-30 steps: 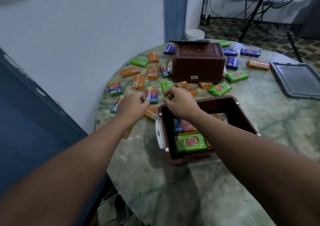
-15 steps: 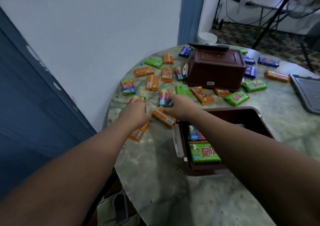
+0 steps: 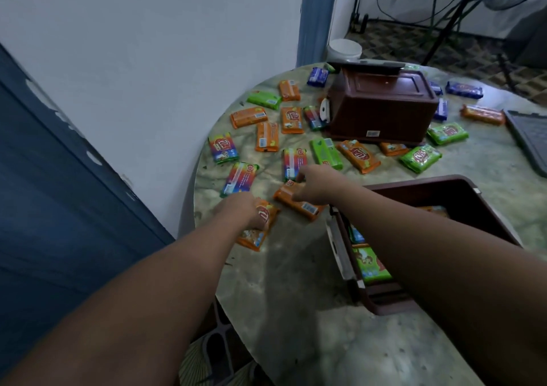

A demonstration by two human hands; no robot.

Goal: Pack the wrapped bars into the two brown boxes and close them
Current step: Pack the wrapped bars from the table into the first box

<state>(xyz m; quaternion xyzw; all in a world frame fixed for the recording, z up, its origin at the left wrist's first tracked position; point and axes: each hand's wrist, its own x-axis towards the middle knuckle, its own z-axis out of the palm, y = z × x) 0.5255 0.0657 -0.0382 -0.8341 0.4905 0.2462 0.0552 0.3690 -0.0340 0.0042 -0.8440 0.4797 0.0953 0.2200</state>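
Your left hand (image 3: 247,212) and right hand (image 3: 315,186) each close a grip on an orange bar, seemingly; the open brown box (image 3: 381,298) holds few, the far brown box (image 3: 381,104) sits upturned, and many bars litter the desk (image 3: 310,311).

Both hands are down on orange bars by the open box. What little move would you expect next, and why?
Probably closing each grip and carrying both bars to the open brown box. The left hand lies on one orange bar, the right hand on another, and the box has room.

The bars (image 3: 298,202) were orange, green, blue and rainbow-striped, the boxes (image 3: 381,106) dark brown, the table (image 3: 296,311) marbled grey-green, the wall (image 3: 148,60) white
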